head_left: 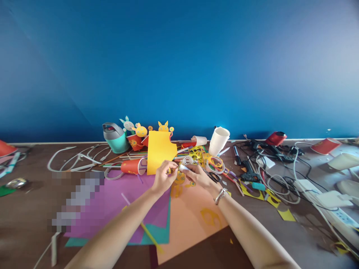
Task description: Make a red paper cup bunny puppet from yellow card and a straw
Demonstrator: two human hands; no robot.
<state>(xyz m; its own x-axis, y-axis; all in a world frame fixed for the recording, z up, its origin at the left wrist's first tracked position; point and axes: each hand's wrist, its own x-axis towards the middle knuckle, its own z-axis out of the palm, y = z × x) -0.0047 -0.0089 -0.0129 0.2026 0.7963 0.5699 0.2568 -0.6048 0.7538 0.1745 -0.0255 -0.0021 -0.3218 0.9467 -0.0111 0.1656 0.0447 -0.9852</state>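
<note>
My left hand (165, 175) is closed in a pinch on a small yellow paper piece (169, 170), mostly hidden by the fingers. Close beside it, my right hand (200, 176) grips a small white tube (183, 168) whose end points toward the left fingertips. Just below both hands lies a yellow paper animal face (180, 178), partly covered. They are above a peach paper sheet (193, 224). Behind the left hand stands a yellow sheet (159, 151) with a curved cutout. A white tape roll (187, 160) sits just beyond the fingers.
Purple paper (120, 201) lies at left. Red paper cups with animal faces, such as a yellow one (141, 130), stand near a teal container (116, 140). White cups (219, 141), scissors (213, 177), a glue gun (249, 172), cables and a power strip (311, 188) crowd the right.
</note>
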